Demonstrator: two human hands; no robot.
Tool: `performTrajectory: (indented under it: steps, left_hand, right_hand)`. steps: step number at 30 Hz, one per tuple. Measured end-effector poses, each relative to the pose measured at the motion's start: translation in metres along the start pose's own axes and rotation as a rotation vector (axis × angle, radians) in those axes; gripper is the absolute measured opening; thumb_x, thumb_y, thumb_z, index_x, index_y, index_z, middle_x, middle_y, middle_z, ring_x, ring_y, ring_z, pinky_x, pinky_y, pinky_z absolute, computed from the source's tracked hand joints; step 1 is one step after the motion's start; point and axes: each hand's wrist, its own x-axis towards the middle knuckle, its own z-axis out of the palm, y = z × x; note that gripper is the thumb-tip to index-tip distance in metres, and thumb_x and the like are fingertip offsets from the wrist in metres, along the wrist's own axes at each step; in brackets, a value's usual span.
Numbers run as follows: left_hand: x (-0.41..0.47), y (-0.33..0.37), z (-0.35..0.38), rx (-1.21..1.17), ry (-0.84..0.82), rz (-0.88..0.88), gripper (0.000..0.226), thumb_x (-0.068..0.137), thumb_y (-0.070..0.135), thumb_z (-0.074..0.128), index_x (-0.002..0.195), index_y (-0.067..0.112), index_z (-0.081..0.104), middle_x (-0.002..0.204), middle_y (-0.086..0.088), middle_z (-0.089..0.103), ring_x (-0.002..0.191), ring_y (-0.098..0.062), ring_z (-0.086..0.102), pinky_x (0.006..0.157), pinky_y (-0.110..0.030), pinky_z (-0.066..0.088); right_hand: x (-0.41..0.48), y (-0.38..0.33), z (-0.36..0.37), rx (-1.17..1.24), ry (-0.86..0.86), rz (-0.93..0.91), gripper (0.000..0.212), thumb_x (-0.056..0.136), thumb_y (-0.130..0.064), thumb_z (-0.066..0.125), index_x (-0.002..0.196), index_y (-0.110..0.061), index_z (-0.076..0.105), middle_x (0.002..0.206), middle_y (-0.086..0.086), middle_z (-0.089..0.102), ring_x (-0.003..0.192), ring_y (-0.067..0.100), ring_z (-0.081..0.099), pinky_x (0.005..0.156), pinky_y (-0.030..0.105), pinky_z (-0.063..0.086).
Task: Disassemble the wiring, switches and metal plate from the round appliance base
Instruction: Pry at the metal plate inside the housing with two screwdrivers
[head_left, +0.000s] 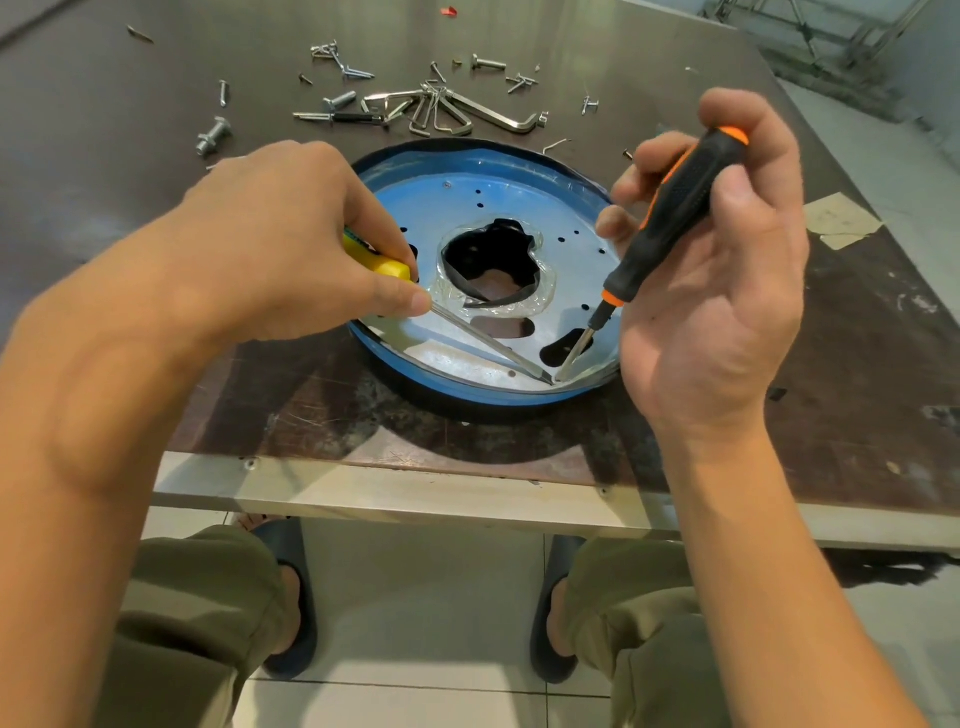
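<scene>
The round appliance base (415, 387) with a blue rim lies on the table near its front edge. A metal plate (457, 202) with small holes and a ragged black centre opening fills it. My left hand (291, 234) grips a yellow-handled screwdriver (387, 266) whose shaft slants down to the plate's near right edge. My right hand (717, 270) grips a black and orange screwdriver (675, 208), tip down at the same spot. Both tips meet at the plate's rim (555, 379). No wiring or switches show.
A bunch of hex keys (447, 111) and several loose bolts and screws, such as a bolt (213, 136), lie scattered behind the base. Pieces of tape (841, 221) stick to the table at right. The table's front edge (415, 499) is close; my knees and sandals are below.
</scene>
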Motion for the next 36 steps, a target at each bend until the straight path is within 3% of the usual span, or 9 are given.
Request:
performTrajectory:
  steps: [4, 11, 16, 20, 23, 26, 28, 32, 36]
  left_hand:
    - [0.0, 0.0003, -0.0012, 0.003, -0.004, 0.002, 0.039, 0.059, 0.07, 0.067, 0.087, 0.045, 0.076, 0.093, 0.008, 0.069, 0.086, -0.025, 0.058, 0.077, -0.042, 0.052]
    - [0.0005, 0.0002, -0.0006, 0.004, -0.016, 0.003, 0.041, 0.057, 0.071, 0.065, 0.086, 0.045, 0.076, 0.095, 0.008, 0.07, 0.088, -0.025, 0.058, 0.078, -0.042, 0.053]
    - [0.0017, -0.002, -0.0007, -0.005, -0.018, 0.008, 0.031, 0.061, 0.07, 0.07, 0.082, 0.048, 0.074, 0.095, 0.009, 0.07, 0.088, -0.025, 0.059, 0.077, -0.042, 0.053]
    - [0.0016, -0.0023, -0.0003, -0.005, -0.028, 0.006, 0.033, 0.06, 0.071, 0.069, 0.083, 0.048, 0.074, 0.096, 0.01, 0.07, 0.089, -0.025, 0.059, 0.079, -0.044, 0.054]
    - [0.0012, -0.0012, -0.0008, -0.007, -0.032, 0.004, 0.038, 0.057, 0.073, 0.065, 0.084, 0.047, 0.074, 0.097, 0.009, 0.07, 0.089, -0.025, 0.059, 0.08, -0.044, 0.054]
    - [0.0006, -0.0003, -0.001, -0.008, -0.026, 0.01, 0.041, 0.056, 0.073, 0.064, 0.084, 0.046, 0.075, 0.096, 0.008, 0.07, 0.089, -0.025, 0.059, 0.079, -0.044, 0.054]
    - [0.0005, -0.0001, -0.0009, -0.007, -0.021, 0.01, 0.04, 0.056, 0.072, 0.065, 0.085, 0.046, 0.075, 0.096, 0.008, 0.07, 0.089, -0.025, 0.059, 0.079, -0.043, 0.053]
    - [0.0007, -0.0009, -0.0016, -0.007, -0.027, 0.014, 0.038, 0.057, 0.072, 0.066, 0.084, 0.047, 0.074, 0.096, 0.008, 0.07, 0.09, -0.026, 0.059, 0.08, -0.045, 0.054]
    - [0.0012, -0.001, -0.0005, 0.001, -0.02, 0.019, 0.041, 0.055, 0.073, 0.063, 0.085, 0.046, 0.074, 0.096, 0.008, 0.07, 0.089, -0.025, 0.059, 0.077, -0.043, 0.054]
  right_hand:
    - [0.0011, 0.0015, 0.0029, -0.057, 0.008, -0.03, 0.02, 0.104, -0.005, 0.043, 0.122, -0.006, 0.051, 0.092, 0.007, 0.049, 0.08, 0.018, 0.05, 0.074, 0.037, 0.044]
    - [0.0007, 0.0016, -0.0009, -0.034, 0.014, -0.002, 0.029, 0.11, -0.007, 0.028, 0.129, -0.002, 0.048, 0.099, 0.016, 0.061, 0.085, 0.027, 0.056, 0.076, 0.041, 0.045]
    - [0.0005, 0.0025, 0.003, -0.133, 0.02, -0.047, 0.023, 0.104, -0.006, 0.049, 0.127, -0.007, 0.051, 0.09, 0.007, 0.05, 0.079, 0.02, 0.051, 0.072, 0.042, 0.045]
    - [-0.0002, 0.0029, -0.0003, -0.084, 0.005, -0.026, 0.031, 0.108, -0.001, 0.034, 0.137, 0.0, 0.043, 0.1, 0.016, 0.059, 0.085, 0.028, 0.055, 0.08, 0.04, 0.046]
    - [-0.0003, 0.0014, 0.0006, -0.037, 0.026, 0.007, 0.029, 0.108, -0.006, 0.033, 0.133, -0.003, 0.048, 0.104, 0.016, 0.062, 0.09, 0.027, 0.059, 0.077, 0.041, 0.044]
    - [0.0006, 0.0013, 0.0035, -0.076, 0.038, 0.005, 0.026, 0.104, -0.006, 0.044, 0.13, -0.007, 0.052, 0.097, 0.005, 0.054, 0.087, 0.023, 0.05, 0.074, 0.042, 0.042]
    - [0.0014, 0.0013, 0.0036, -0.096, 0.046, 0.007, 0.028, 0.103, -0.003, 0.048, 0.13, -0.007, 0.052, 0.096, 0.007, 0.054, 0.088, 0.026, 0.048, 0.08, 0.042, 0.044]
    - [0.0006, -0.0018, 0.0008, -0.045, 0.032, 0.044, 0.028, 0.107, -0.004, 0.035, 0.13, -0.004, 0.051, 0.105, 0.018, 0.062, 0.089, 0.028, 0.06, 0.086, 0.041, 0.047]
    - [0.0008, -0.0029, 0.0031, -0.029, 0.051, 0.066, 0.021, 0.105, -0.012, 0.04, 0.123, -0.009, 0.051, 0.108, 0.01, 0.06, 0.097, 0.027, 0.058, 0.085, 0.043, 0.045]
